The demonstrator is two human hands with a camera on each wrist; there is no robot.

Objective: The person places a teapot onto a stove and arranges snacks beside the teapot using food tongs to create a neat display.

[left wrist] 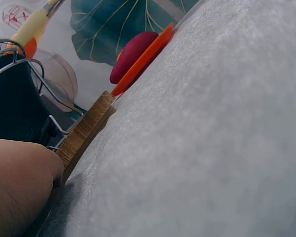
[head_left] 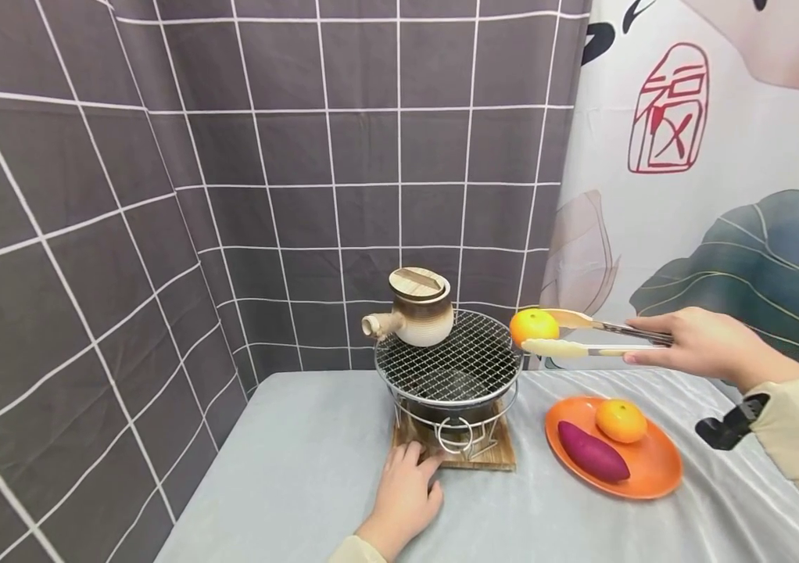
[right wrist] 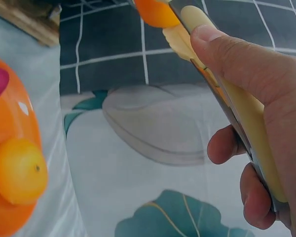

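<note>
My right hand (head_left: 716, 344) grips a pair of tongs (right wrist: 254, 133) with pale tips and steel arms. Between the tips sits an orange mandarin (head_left: 533, 327), raised beside the right rim of the round grill (head_left: 470, 367). My left hand (head_left: 403, 493) rests at the front left corner of the wooden board (head_left: 491, 455) under the grill, fingers reaching onto it. In the left wrist view that hand overlaps the near end of the board. A small clay pot (head_left: 428, 322) with a wooden lid and side handle stands on the left of the mesh.
To the right of the grill, an orange plate (head_left: 663, 469) holds another mandarin (head_left: 621, 421) and a purple sweet potato (head_left: 592, 452). Grey cloth (head_left: 287, 469) covers the table. A dark tile-patterned curtain (head_left: 364, 148) hangs behind and on the left, a printed white one (head_left: 603, 133) at right.
</note>
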